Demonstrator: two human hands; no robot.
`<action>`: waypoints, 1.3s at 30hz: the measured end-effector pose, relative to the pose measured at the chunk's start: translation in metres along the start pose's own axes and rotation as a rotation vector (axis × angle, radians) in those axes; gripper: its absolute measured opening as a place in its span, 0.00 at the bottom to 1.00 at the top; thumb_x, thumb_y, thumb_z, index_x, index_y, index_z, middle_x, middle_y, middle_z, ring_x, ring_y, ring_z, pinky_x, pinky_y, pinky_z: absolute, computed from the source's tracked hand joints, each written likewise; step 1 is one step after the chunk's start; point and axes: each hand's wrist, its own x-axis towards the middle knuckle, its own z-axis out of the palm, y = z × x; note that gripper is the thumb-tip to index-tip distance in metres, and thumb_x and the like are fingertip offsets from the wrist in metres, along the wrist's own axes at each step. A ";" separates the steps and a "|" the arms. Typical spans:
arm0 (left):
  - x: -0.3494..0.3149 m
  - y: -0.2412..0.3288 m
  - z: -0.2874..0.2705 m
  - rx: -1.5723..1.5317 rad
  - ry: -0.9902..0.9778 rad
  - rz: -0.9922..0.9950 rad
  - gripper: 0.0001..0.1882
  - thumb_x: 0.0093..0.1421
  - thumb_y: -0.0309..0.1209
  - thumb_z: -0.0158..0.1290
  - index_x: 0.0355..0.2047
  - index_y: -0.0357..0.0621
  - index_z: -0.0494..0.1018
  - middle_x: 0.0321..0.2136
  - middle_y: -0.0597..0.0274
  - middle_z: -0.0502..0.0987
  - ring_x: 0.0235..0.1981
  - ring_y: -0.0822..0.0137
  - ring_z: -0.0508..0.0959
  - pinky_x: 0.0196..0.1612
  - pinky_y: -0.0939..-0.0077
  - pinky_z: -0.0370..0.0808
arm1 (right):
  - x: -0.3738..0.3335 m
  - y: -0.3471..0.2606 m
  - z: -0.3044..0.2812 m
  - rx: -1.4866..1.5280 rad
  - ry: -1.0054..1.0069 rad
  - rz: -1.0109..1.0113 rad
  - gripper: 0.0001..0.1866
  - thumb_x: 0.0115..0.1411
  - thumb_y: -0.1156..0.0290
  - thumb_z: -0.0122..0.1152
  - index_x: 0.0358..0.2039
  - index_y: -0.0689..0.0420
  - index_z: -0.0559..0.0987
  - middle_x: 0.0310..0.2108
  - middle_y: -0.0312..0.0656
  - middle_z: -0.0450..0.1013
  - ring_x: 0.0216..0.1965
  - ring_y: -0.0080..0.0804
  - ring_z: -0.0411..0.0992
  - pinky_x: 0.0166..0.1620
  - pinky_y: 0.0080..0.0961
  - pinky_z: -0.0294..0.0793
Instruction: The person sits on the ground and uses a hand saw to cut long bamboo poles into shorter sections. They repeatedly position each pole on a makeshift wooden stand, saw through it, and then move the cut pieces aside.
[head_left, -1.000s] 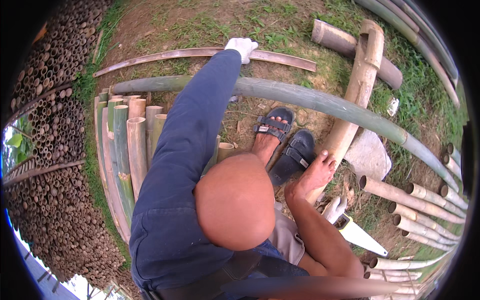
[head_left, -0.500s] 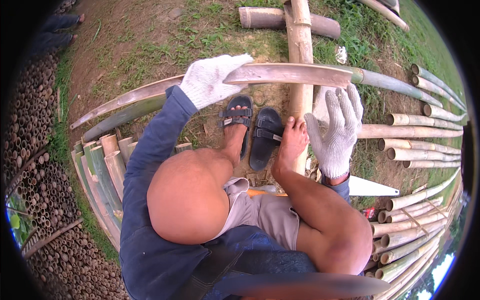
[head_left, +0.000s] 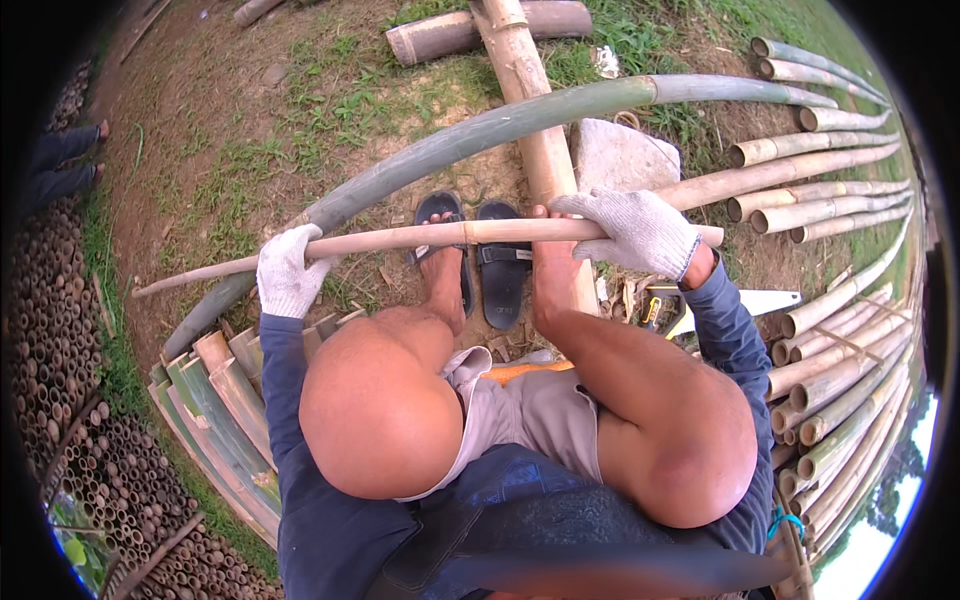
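Observation:
A long, narrow tan bamboo strip (head_left: 430, 236) lies across in front of my shins, thin at its left end and nearly level. My left hand (head_left: 290, 270), in a white knitted glove, is closed round it left of my knee. Near its right end my right hand (head_left: 640, 230), gloved alike, is closed over it, fingers on the far side and thumb on the near side. The strip's tip sticks out past that wrist. Behind it a green bamboo pole (head_left: 480, 135) crosses over a thick tan bamboo pole (head_left: 535, 120), on which my bare right foot (head_left: 555, 270) rests.
A pale stone block (head_left: 625, 155) sits beyond my right hand. By my right forearm lies a handsaw (head_left: 760, 301) with a yellow handle. Bamboo poles (head_left: 840, 370) fill the right; split pieces (head_left: 235, 400) and stacked bamboo (head_left: 110, 480) stand left. Another person's legs (head_left: 65, 165) show far left.
The strip has come nearer and turned, its hollow side no longer showing. My left hand has shifted left along it. My right hand, open before, has closed on its right end.

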 end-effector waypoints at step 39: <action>0.132 0.035 0.081 -0.268 -0.197 0.052 0.37 0.61 0.61 0.68 0.66 0.61 0.79 0.51 0.53 0.85 0.50 0.46 0.88 0.53 0.48 0.84 | 0.111 0.229 -0.078 -0.455 0.235 0.001 0.33 0.58 0.80 0.65 0.66 0.53 0.80 0.50 0.53 0.80 0.56 0.57 0.77 0.64 0.49 0.74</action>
